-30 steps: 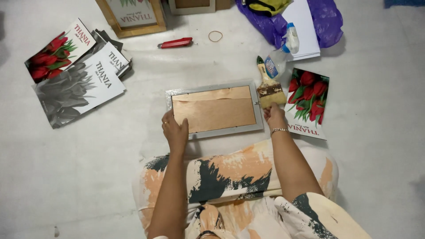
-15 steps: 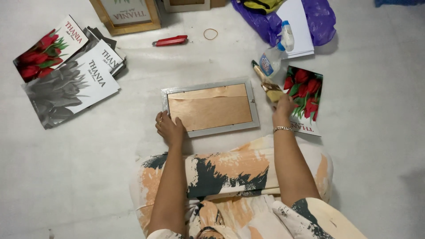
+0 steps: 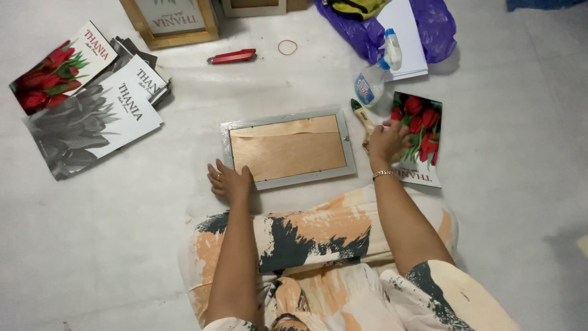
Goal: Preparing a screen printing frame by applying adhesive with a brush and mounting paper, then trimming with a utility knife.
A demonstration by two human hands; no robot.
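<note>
The person sits on a pale grey floor (image 3: 122,245) that looks smooth and a little worn, with faint marks. No wall is in view; everything lies directly on this floor.

A frame (image 3: 288,148) lies face down in front of the knees, its brown backing up and a grey border around it. The left hand (image 3: 229,179) rests open and flat on the floor at the frame's lower left corner, fingers spread, touching the border. The right hand (image 3: 387,141) is closed around a brush (image 3: 361,115), just beside the frame's right edge; only the handle shows, and the bristles are hidden under the hand. The hand partly covers a tulip print (image 3: 422,138).

A glue bottle (image 3: 375,76) lies just above the brush. Behind it are white sheets (image 3: 407,37) on a purple bag (image 3: 438,27). A red cutter (image 3: 231,57) and a rubber band (image 3: 287,47) lie near the top, beside a wooden frame (image 3: 171,24). A pile of prints (image 3: 92,104) lies far left, well apart from the hands.
</note>
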